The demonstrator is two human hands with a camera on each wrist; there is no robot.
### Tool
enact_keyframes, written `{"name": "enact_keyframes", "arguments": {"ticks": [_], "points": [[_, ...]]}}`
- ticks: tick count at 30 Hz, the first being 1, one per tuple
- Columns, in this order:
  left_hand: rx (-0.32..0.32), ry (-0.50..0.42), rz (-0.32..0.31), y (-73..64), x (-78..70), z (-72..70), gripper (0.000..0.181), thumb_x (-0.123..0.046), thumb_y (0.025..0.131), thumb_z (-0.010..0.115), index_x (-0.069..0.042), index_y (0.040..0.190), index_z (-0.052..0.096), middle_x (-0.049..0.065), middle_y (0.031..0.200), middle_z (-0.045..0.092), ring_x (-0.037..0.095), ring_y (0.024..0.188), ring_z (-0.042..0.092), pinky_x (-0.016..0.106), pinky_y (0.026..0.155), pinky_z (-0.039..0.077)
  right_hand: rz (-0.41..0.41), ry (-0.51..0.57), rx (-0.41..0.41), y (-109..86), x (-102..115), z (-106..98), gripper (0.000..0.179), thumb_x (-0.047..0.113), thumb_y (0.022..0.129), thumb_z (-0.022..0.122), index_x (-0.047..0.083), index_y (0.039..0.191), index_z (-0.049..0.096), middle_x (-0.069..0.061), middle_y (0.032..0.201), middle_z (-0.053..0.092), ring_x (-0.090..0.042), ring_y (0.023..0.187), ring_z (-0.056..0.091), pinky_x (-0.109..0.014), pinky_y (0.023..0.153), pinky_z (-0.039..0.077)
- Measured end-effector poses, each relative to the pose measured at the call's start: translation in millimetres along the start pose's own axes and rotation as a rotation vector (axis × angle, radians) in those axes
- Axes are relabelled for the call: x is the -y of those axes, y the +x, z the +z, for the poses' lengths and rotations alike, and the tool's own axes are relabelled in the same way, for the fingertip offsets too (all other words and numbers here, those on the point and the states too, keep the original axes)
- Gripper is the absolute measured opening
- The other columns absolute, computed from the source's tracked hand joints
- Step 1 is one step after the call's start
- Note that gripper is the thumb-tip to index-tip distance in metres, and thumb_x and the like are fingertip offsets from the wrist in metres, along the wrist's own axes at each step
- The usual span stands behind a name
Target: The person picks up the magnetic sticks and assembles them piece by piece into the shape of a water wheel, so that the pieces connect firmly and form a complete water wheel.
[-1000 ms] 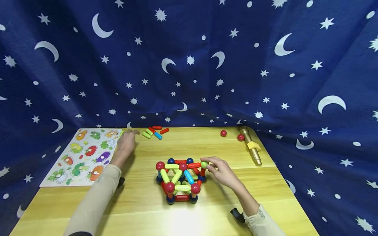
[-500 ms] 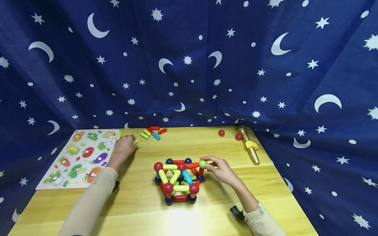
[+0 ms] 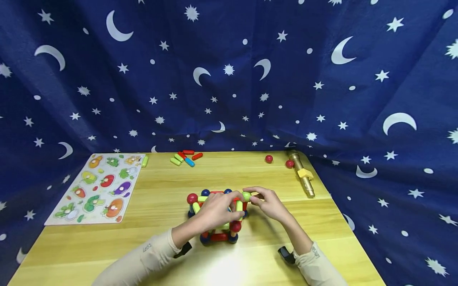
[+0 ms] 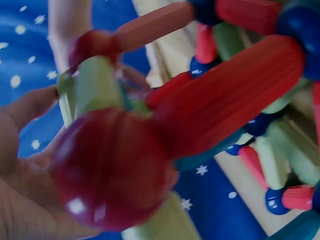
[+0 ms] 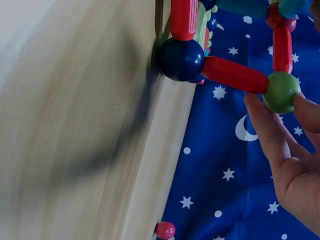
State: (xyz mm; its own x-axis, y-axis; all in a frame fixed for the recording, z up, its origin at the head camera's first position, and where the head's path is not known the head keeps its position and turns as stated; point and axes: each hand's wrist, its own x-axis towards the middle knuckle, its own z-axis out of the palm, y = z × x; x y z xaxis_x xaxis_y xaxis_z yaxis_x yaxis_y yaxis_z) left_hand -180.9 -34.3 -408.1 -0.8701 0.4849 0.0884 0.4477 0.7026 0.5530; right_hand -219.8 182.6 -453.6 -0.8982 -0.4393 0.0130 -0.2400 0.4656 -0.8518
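A frame of magnetic rods and balls [image 3: 219, 237] stands on the table, built from red, blue, yellow-green and light blue pieces. My right hand [image 3: 270, 205] pinches a green ball [image 5: 281, 92] at its right upper corner, where red rods meet. Over the frame's top reaches my left hand [image 3: 218, 209], holding a yellow-green rod [image 3: 239, 205] between thumb and fingers. That rod lies between the green ball and the red ball [image 3: 235, 226] at the front right. Whether its ends touch them, I cannot tell. The left hand hides much of the frame's top.
Several loose rods [image 3: 187, 159] lie at the back, with one yellow-green rod [image 3: 144, 161] beside the vegetable puzzle board [image 3: 103, 186] on the left. Two red balls [image 3: 268, 159] and a gold tube with a yellow nut [image 3: 305, 178] lie back right. A star-patterned curtain [image 3: 229, 99] hangs behind.
My left hand has picked up a yellow-green rod near the puzzle board and brought it right and forward to the frame. The right hand has stayed at the green ball.
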Motion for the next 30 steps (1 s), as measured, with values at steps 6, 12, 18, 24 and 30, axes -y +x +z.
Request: {"name": "enact_keyframes", "arguments": {"ticks": [6,12,18,24,30], "points": [[0.022,0.113,0.005,4.5,2.6,14.2,0.037,-0.039,0.084,0.074,-0.027,0.118,0.067,-0.017,0.057,0.055,0.0,0.055,0.047,0.024,0.059,0.033,0.003,-0.02,0.006,-2.7,14,-1,0.03,0.005,0.096,0.056,0.004,0.126,0.063,-0.02,0.129,0.062,-0.034,0.103,0.068,-0.022,0.073,0.052],[0.046,0.199,0.024,6.9,3.2,17.2,0.04,-0.037,0.086,0.072,-0.033,0.125,0.064,-0.013,0.047,0.039,0.008,0.049,0.037,0.028,0.061,0.03,-0.012,-0.007,-0.007,3.2,-7,2,0.031,0.01,0.096,0.058,0.01,0.126,0.064,-0.014,0.128,0.064,-0.027,0.102,0.069,-0.027,0.077,0.054],[0.03,0.182,0.006,4.5,4.5,24.2,0.016,-0.031,0.087,0.07,-0.026,0.098,0.06,-0.013,0.052,0.041,0.007,0.052,0.039,0.029,0.065,0.028,-0.025,0.006,-0.012,2.3,-9,2,0.03,0.011,0.096,0.059,0.011,0.125,0.065,-0.013,0.128,0.065,-0.026,0.101,0.069,-0.024,0.08,0.055],[-0.011,0.149,-0.027,3.4,7.9,28.0,0.023,-0.031,0.084,0.072,-0.023,0.084,0.05,-0.013,0.056,0.044,0.008,0.057,0.042,0.028,0.065,0.027,-0.025,0.034,-0.007,1.6,-8,1,0.031,0.01,0.095,0.06,0.007,0.125,0.064,-0.015,0.127,0.065,-0.029,0.101,0.069,-0.023,0.08,0.055],[-0.051,0.137,-0.01,2.1,11.0,31.2,0.025,-0.032,0.084,0.072,-0.023,0.081,0.049,-0.014,0.058,0.046,0.008,0.059,0.043,0.029,0.067,0.033,-0.027,0.056,0.022,-2.5,-13,0,0.031,0.013,0.094,0.063,0.007,0.124,0.064,-0.017,0.127,0.064,-0.036,0.105,0.067,-0.024,0.08,0.054]]}}
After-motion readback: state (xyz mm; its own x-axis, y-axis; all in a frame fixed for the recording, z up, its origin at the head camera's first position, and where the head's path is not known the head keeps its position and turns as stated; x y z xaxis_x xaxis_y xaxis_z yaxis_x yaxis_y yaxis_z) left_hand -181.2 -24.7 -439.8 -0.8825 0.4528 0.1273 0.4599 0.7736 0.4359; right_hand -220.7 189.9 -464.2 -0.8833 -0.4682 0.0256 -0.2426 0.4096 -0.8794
